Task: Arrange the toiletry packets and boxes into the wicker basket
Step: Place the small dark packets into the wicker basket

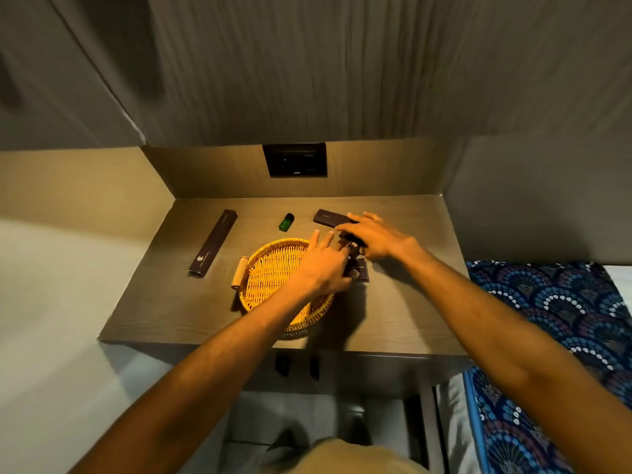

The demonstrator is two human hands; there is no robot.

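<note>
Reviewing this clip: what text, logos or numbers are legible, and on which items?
No text can be read.
Long dark slim box: pale emblem and a line of print, too small.
Dark flat box at the back: faint print, blurred.
Dark packet beside the wicker basket: blurred print.
Black wall socket panel: small mark, illegible.

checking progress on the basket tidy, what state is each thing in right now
wicker basket: on the desk, looks empty
long box: flat on the desk, left of the basket, untouched
green bottle: lying on the desk behind the basket
dark box: on the desk, under the right hand's fingertips
small dark packets: right of the basket, both hands on them
left hand: fingers on the packets
right hand: over the packets, grip unclear
</note>
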